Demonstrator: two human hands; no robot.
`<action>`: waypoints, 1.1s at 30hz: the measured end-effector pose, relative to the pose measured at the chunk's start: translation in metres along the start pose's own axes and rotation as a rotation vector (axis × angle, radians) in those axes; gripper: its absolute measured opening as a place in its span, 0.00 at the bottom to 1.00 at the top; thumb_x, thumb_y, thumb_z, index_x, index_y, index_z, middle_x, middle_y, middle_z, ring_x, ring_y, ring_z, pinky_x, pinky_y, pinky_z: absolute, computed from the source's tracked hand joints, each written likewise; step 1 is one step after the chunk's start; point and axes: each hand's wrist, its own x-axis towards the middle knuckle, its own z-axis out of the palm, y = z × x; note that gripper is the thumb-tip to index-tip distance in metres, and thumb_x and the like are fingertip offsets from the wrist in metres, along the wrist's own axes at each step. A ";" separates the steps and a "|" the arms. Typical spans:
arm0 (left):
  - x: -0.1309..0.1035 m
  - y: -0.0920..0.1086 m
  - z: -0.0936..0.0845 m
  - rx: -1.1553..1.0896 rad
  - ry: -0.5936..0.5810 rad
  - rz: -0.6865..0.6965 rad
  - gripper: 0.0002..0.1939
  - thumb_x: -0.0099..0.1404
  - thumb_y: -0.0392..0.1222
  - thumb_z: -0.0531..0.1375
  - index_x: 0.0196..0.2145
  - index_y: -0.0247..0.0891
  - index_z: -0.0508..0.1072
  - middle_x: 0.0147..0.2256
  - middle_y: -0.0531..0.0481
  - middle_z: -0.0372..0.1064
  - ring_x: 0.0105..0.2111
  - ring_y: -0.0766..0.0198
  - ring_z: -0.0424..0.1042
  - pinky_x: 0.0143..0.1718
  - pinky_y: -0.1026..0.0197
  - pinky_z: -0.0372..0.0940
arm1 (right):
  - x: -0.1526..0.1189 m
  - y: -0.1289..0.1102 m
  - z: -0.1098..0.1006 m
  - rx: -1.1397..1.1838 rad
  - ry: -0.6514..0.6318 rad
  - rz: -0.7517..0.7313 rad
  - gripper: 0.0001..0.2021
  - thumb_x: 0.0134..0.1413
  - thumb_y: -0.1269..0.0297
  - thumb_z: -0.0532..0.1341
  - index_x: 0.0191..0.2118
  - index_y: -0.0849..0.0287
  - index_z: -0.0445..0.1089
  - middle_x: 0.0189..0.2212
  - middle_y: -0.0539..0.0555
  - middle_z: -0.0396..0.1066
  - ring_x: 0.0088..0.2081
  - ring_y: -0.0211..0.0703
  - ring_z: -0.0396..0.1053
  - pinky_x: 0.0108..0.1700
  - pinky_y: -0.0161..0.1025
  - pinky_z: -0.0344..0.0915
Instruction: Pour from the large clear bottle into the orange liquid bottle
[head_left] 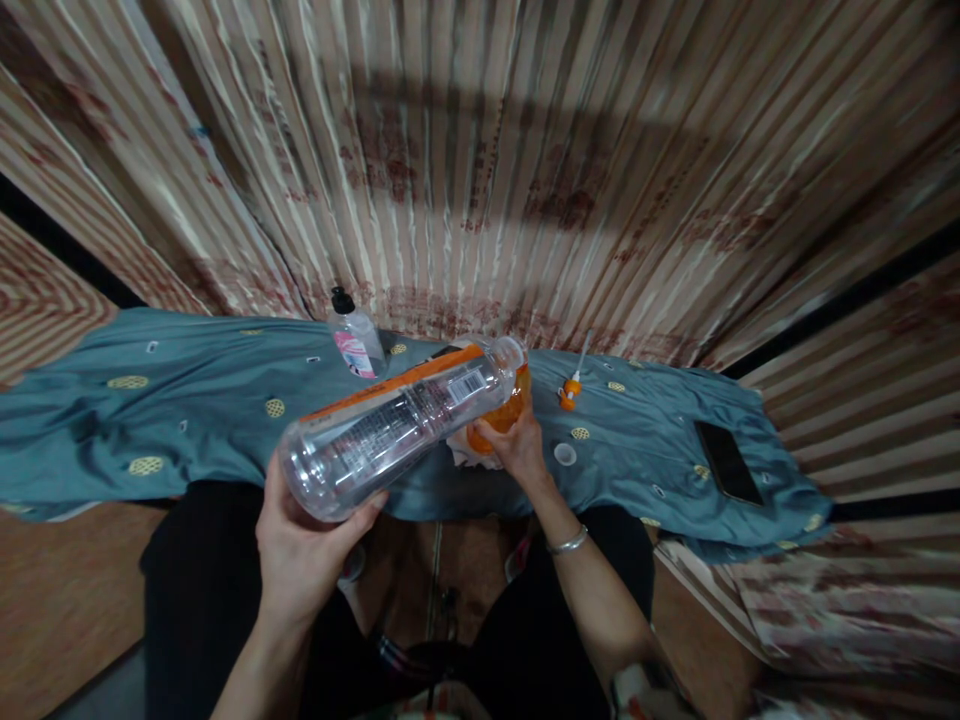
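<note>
My left hand (307, 550) grips the base of a large clear bottle (405, 420) with an orange-edged label. The bottle is tilted, its mouth to the upper right, over an orange bottle (499, 418). Around the orange bottle my right hand (519, 448) is closed, near a crumpled white tissue (471, 456). Whether the two bottle mouths touch is hard to tell. An orange pump head (570, 391) with a thin tube lies to the right, and a small white cap (565, 454) is below it.
A clear bottle with a black pump (355, 340) stands at the back left of the cloth-covered table (217, 400). A dark phone (727, 462) lies at the right end. Striped curtains (465, 180) hang behind the table. My knees are under its front edge.
</note>
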 end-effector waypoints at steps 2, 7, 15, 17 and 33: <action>0.000 0.001 0.000 0.002 0.002 0.004 0.50 0.39 0.46 0.78 0.62 0.37 0.73 0.56 0.38 0.79 0.56 0.38 0.79 0.57 0.44 0.77 | 0.000 -0.001 0.001 0.003 0.007 0.000 0.43 0.44 0.58 0.75 0.66 0.61 0.63 0.56 0.64 0.79 0.55 0.60 0.80 0.59 0.53 0.76; -0.001 0.000 0.001 -0.003 0.018 -0.013 0.51 0.39 0.47 0.78 0.62 0.35 0.73 0.56 0.37 0.79 0.56 0.38 0.79 0.57 0.45 0.76 | 0.000 0.002 0.003 -0.009 0.028 -0.014 0.44 0.44 0.58 0.76 0.67 0.61 0.62 0.57 0.64 0.79 0.56 0.60 0.80 0.59 0.52 0.76; 0.000 0.000 0.001 0.009 0.029 -0.005 0.49 0.37 0.47 0.78 0.59 0.36 0.76 0.52 0.39 0.81 0.53 0.40 0.81 0.54 0.44 0.78 | 0.001 0.008 0.004 -0.036 0.033 -0.035 0.44 0.44 0.56 0.77 0.66 0.64 0.63 0.54 0.65 0.80 0.53 0.61 0.81 0.57 0.52 0.77; 0.000 0.001 0.000 0.013 0.025 0.000 0.48 0.38 0.46 0.78 0.59 0.36 0.76 0.52 0.39 0.81 0.53 0.40 0.81 0.53 0.45 0.78 | 0.001 0.007 0.003 -0.034 0.032 -0.035 0.44 0.44 0.55 0.76 0.65 0.63 0.64 0.54 0.64 0.80 0.53 0.60 0.81 0.56 0.52 0.78; 0.002 -0.002 0.000 0.030 -0.001 0.035 0.46 0.40 0.47 0.78 0.57 0.36 0.75 0.52 0.39 0.80 0.53 0.41 0.81 0.55 0.45 0.77 | 0.001 0.003 0.002 -0.021 0.021 -0.025 0.42 0.45 0.56 0.76 0.65 0.60 0.64 0.53 0.62 0.81 0.53 0.59 0.81 0.55 0.51 0.78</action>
